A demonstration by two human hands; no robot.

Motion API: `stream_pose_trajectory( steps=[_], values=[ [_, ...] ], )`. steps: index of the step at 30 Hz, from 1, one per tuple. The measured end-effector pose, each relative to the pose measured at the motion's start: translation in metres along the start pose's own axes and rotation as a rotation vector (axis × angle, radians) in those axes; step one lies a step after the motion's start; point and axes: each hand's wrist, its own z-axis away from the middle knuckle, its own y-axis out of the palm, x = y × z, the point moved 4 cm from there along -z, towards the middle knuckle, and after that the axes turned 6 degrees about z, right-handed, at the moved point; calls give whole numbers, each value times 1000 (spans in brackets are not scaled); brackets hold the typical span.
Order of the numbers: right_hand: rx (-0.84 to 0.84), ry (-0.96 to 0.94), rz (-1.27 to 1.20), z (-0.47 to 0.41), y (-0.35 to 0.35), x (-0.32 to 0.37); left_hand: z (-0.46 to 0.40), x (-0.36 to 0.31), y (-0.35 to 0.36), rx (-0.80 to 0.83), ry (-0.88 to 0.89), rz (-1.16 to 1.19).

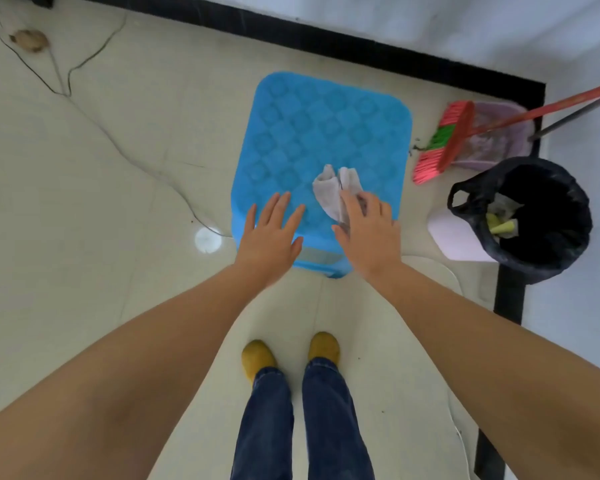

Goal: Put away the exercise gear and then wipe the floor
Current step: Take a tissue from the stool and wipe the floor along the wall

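Note:
A crumpled white-grey cloth [329, 192] lies on the seat of a blue plastic stool [312, 133] in front of me. My right hand [366, 233] rests on the cloth's near end, fingers curled over it. My left hand [271, 240] hovers over the stool's near left edge, fingers spread, holding nothing. No exercise gear shows in the view.
A red broom [444, 143] leans across a lilac dustpan [496, 136] in the right corner. A bin with a black bag [530, 216] stands beside the stool. The cream tile floor [101, 202] is cracked; a brown lump [30, 39] lies far left. My yellow shoes [257, 358] stand below.

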Motion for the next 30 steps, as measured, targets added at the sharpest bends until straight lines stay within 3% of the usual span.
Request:
stream_pose_trajectory(
  steps=[4, 7, 10, 13, 21, 30],
  values=[
    [-132, 4, -17, -8, -4, 4, 6, 3, 11, -4, 43, -60],
    [24, 10, -44, -22, -13, 3, 3, 3, 1, 109, 12, -126],
    [188, 119, -327, -35, -27, 1, -3, -2, -25, 261, -9, -105],
    [226, 167, -521, -28, -55, 12, 6, 0, -60, 323, -75, 30],
    [282, -98, -368, 26, -143, 100, 123, 36, -162, 98, -292, 102],
    [341, -585, -244, 113, -195, 247, 322, 69, -212, -159, -820, 233]
  ],
)
